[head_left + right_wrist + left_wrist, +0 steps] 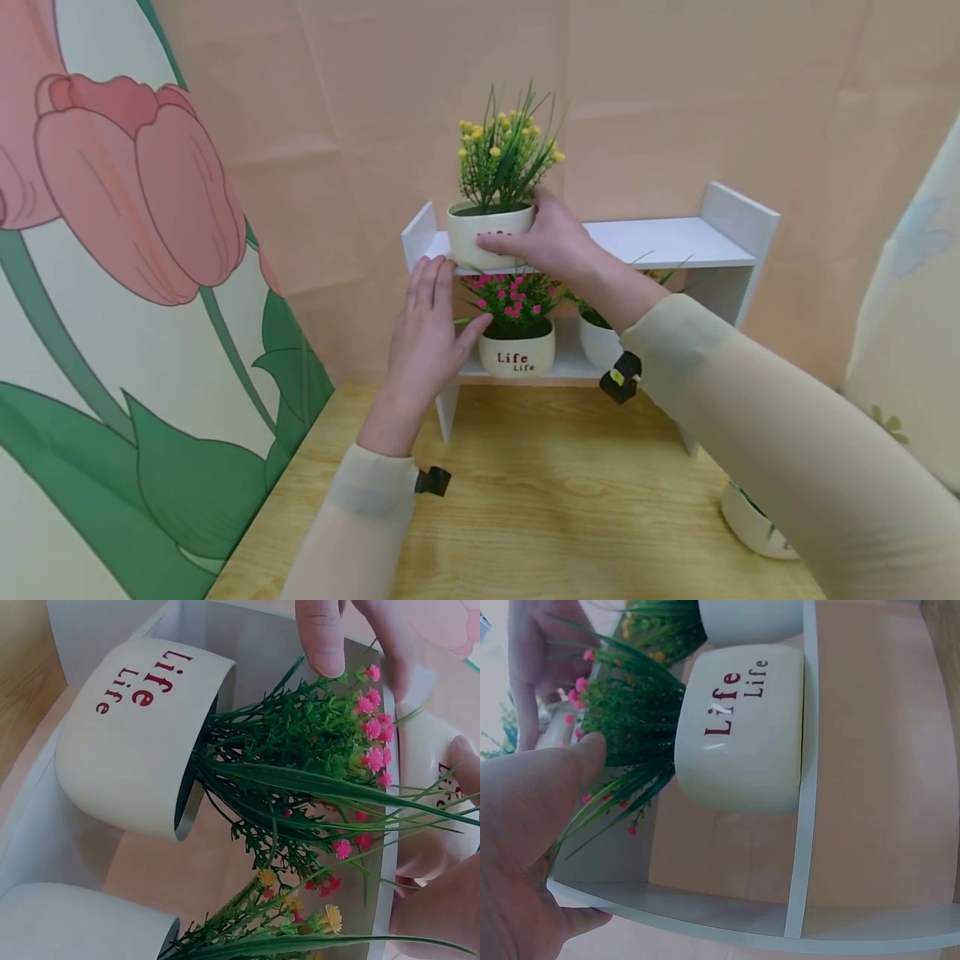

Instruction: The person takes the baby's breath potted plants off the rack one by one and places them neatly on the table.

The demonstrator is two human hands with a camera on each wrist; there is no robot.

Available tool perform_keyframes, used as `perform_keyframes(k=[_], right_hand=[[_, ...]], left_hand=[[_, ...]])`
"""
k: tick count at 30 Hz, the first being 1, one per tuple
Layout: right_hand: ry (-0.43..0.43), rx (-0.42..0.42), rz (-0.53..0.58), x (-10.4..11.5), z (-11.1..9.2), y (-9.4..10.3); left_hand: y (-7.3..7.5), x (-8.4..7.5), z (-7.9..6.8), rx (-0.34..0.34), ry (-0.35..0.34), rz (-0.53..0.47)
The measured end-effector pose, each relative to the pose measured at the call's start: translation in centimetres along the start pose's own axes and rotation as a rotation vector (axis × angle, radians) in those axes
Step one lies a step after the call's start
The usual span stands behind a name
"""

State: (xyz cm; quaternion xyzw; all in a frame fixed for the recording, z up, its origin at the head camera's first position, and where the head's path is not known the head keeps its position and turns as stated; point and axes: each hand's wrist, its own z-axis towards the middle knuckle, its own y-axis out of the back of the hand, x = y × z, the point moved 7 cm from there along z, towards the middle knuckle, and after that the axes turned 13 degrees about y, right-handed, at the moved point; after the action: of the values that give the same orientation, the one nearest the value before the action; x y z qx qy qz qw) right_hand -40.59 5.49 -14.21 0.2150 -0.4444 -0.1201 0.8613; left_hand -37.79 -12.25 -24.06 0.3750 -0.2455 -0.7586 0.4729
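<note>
My right hand (558, 237) grips a potted plant with yellow flowers (468, 229) at the left end of the white shelf's top board (652, 242). The thumb lies across the front of the cream pot; the other fingers are mostly hidden behind it. My left hand (420, 350) reaches up at the shelf's left side panel, fingers straight, fingertips close beside the pot's base. Under the top board stands a cream "Life" pot with pink flowers (517, 354), which fills much of the left wrist view (742, 742). My left thumb (589, 754) is near its leaves.
A white pot (598, 342) with yellow blooms stands on the lower board, right of the pink one, partly behind my right forearm. Another pot (753, 525) is on the wooden table (555, 500) at the lower right. A tulip-printed panel (142, 192) rises at the left.
</note>
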Motion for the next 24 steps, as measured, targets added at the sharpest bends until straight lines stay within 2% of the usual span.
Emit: perform_keyframes(k=[13,24], right_hand=[[0.049,-0.087,-0.003,1.1,-1.2,1.7],[0.021,-0.119,0.025,1.7,-4.1,3.8]], left_hand=[[0.0,-0.2,-0.1,-0.007,-0.008,-0.008],[0.1,0.1,0.0,-0.022,-0.022,-0.035]])
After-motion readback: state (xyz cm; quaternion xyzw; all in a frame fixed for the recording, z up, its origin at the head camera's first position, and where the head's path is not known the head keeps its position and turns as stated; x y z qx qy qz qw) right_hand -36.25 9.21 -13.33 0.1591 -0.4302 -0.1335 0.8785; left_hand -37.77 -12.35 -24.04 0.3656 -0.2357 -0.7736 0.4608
